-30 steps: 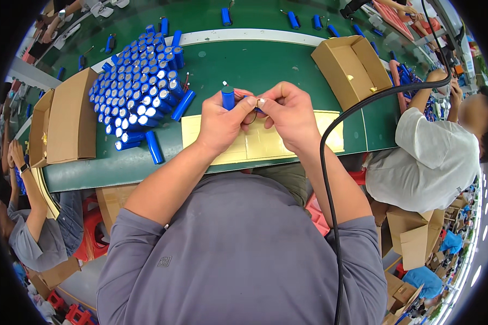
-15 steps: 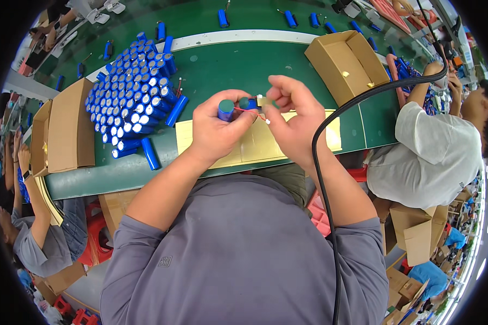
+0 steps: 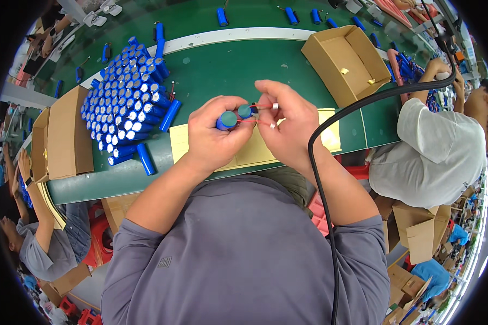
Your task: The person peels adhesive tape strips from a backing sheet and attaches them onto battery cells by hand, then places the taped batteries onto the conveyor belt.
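One left hand (image 3: 214, 133) is clamping two blue cylindrical battery cells (image 3: 227, 121), green ends showing. One right hand (image 3: 291, 122) is pinching thin leads (image 3: 248, 121), white plugs (image 3: 275, 106) protruding. One yellow sheet (image 3: 322, 135) is lying beneath, on a green worktable (image 3: 217, 67). One mass of blue cells (image 3: 126, 97) is standing at left (I'm losing count). One open cardboard box (image 3: 331, 73) is sitting farther off, right.

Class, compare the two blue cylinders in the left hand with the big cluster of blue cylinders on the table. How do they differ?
Number: the held pair is two cylinders; the cluster has dozens.
Ends: the held pair shows green ends, while the cluster shows mostly silvery-white ones.
Support: the left hand grips the held pair; the cluster stands packed on the table.
Shared: blue sides and a cylindrical shape.
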`<state>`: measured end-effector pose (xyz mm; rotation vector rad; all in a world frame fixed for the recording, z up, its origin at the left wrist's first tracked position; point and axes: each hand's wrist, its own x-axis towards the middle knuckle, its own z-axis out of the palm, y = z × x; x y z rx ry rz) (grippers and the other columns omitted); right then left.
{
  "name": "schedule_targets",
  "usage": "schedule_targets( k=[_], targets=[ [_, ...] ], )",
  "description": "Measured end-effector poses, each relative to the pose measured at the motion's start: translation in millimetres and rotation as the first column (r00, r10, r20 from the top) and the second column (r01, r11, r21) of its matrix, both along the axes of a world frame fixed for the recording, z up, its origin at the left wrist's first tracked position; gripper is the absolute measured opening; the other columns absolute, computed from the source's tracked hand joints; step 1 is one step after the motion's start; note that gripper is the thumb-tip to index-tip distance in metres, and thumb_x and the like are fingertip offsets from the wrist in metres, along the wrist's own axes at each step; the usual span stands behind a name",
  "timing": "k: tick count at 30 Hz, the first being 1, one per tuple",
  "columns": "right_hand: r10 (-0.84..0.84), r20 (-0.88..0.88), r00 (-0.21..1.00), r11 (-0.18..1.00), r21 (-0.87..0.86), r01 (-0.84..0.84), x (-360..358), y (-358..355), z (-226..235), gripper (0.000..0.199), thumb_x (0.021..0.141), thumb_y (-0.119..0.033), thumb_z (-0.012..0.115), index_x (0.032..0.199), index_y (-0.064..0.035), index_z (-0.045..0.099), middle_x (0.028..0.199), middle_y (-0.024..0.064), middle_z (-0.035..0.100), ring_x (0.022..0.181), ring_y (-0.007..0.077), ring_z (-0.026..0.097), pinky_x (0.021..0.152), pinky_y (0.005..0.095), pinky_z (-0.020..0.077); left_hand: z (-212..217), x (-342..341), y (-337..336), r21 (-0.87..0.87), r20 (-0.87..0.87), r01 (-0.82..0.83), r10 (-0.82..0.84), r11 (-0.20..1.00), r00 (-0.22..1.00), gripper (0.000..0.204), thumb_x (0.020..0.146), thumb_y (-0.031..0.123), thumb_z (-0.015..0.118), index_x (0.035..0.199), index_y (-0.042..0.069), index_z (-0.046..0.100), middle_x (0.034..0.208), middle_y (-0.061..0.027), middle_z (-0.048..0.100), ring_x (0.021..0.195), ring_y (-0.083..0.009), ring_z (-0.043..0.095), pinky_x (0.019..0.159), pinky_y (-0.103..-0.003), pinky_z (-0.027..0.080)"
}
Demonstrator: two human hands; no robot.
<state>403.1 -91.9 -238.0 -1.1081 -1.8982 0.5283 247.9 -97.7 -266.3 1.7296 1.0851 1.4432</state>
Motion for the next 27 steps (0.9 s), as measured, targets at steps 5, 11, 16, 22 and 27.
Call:
schedule_targets(
  k=[5,11,16,22,27],
  targets=[
    [-0.126,-0.376,0.918,0.952,-0.307,0.005,5,6,1,0.028,0.073,0.007,0.056,0.101,0.0021,0.055,0.074,0.0059,0.058,0.066,0.0163,0.057,0.059,0.0293,0.0465,2,5,0,-0.112,0.154,0.036,-0.018,0.993,0.988,0.017,0.072,-0.001,0.067,0.088,-0.001,0.061,0.076,-0.0061,0.062,0.065,-0.0118,0.056,0.058,-0.025,0.047],
    [-0.607,0.095,0.789,0.787,0.211,0.58,110,73,23,0.013,0.078,-0.004,0.055,0.086,-0.0026,0.065,0.083,0.0145,0.063,0.072,0.0272,0.061,0.068,0.0364,0.0483,3,-3,11,-0.332,0.694,0.401,-0.067,0.854,0.717,0.025,0.081,0.0,0.059,0.106,-0.004,0.053,0.076,-0.0091,0.06,0.056,-0.0107,0.051,0.05,-0.024,0.041],
    [-0.637,0.433,0.637,0.75,0.537,0.385,148,90,18,0.013,0.077,-0.007,0.057,0.085,-0.0033,0.065,0.088,0.0175,0.063,0.08,0.0336,0.059,0.077,0.0439,0.0449,8,4,19,-0.455,0.755,0.437,0.077,0.776,0.651,0.025,0.083,0.003,0.058,0.107,-0.001,0.052,0.068,-0.0062,0.054,0.053,-0.0112,0.049,0.045,-0.025,0.037],
    [-0.313,-0.005,0.95,0.948,-0.062,0.312,61,62,5,0.009,0.079,-0.009,0.062,0.085,-0.0021,0.063,0.075,0.0099,0.062,0.067,0.0204,0.061,0.06,0.031,0.0485,-6,-1,25,-0.456,0.773,0.485,0.062,0.746,0.632,0.02,0.085,0.007,0.057,0.103,0.0,0.053,0.065,-0.0043,0.051,0.051,-0.0111,0.047,0.045,-0.025,0.035],
    [0.03,-0.453,0.891,0.747,-0.582,-0.321,11,44,-2,0.04,0.077,-0.008,0.068,0.113,0.0015,0.052,0.086,0.0059,0.06,0.069,0.0088,0.057,0.054,0.0222,0.0466,-12,2,29,-0.543,0.731,0.433,0.152,0.719,0.665,0.019,0.085,0.008,0.058,0.101,0.0,0.053,0.063,-0.0032,0.049,0.051,-0.0107,0.046,0.044,-0.024,0.034]
  ],
)
